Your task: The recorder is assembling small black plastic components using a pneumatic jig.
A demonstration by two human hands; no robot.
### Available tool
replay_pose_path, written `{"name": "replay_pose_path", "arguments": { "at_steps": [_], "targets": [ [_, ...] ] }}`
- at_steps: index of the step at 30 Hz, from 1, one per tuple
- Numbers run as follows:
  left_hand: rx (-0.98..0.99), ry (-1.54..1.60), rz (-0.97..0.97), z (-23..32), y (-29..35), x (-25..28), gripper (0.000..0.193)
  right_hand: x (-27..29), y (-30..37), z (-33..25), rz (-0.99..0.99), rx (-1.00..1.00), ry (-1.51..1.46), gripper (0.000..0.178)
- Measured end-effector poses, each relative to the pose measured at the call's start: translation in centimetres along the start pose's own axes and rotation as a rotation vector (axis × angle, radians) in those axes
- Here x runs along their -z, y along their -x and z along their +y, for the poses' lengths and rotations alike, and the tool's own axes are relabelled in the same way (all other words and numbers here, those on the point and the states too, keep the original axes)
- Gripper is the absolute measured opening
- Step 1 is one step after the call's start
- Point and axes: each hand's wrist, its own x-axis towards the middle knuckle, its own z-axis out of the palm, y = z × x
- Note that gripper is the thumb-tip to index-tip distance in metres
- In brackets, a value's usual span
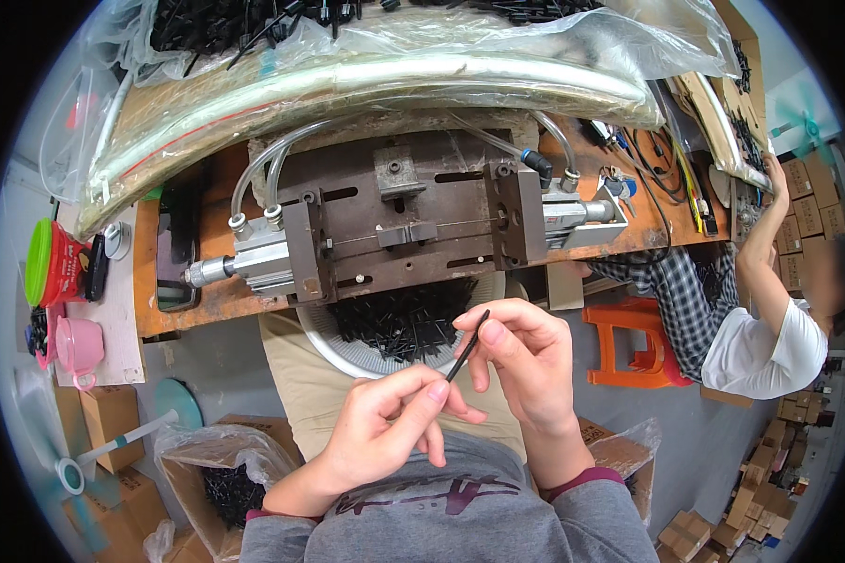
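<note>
Between my two hands a thin black rod-shaped part [467, 348] is held at a slant, its upper end toward the right. My left hand [392, 415] pinches its lower end between thumb and forefinger. The thumb and fingers of my right hand [524, 361] close on the upper end. Just beyond my hands, a white basket [327, 349] on my lap holds many black rod-like parts [399, 321]. Past the basket, a dark metal fixture [407, 213] with a small clamp block [407, 235] in its middle sits on the bench.
Pneumatic cylinders [253, 258] with clear hoses flank the fixture on the wooden bench [225, 192]. A plastic-covered tray rim [366, 80] runs behind it. At left are a pink cup [80, 343] and a phone [176, 246]. A co-worker [770, 347] sits right, beside an orange stool [632, 342].
</note>
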Motion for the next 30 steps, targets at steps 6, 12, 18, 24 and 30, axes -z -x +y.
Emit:
{"name": "replay_pose_path", "arguments": {
  "at_steps": [6,12,18,24,30],
  "targets": [
    [-0.039,0.032,-0.024,-0.3,0.0,-0.3,0.024,-1.6,-0.1,-0.1,0.101,0.170,0.030,0.007],
    [-0.461,-0.259,0.060,0.2,0.3,-1.1,0.015,-2.4,-2.8,-2.2,0.234,0.518,-0.179,0.012],
    [-0.710,-0.590,0.399,3.2,3.0,6.1,0.017,-0.4,-3.8,-5.7,0.431,0.728,0.040,0.017],
    [-1.145,-0.919,1.508,22.0,5.3,22.7,0.031,0.6,-1.7,-1.4,0.394,0.603,0.050,0.016],
    [-0.974,-0.605,1.428,19.8,8.4,24.8,0.036,0.7,-0.1,-1.4,0.493,0.561,0.082,0.016]
  ]
}}
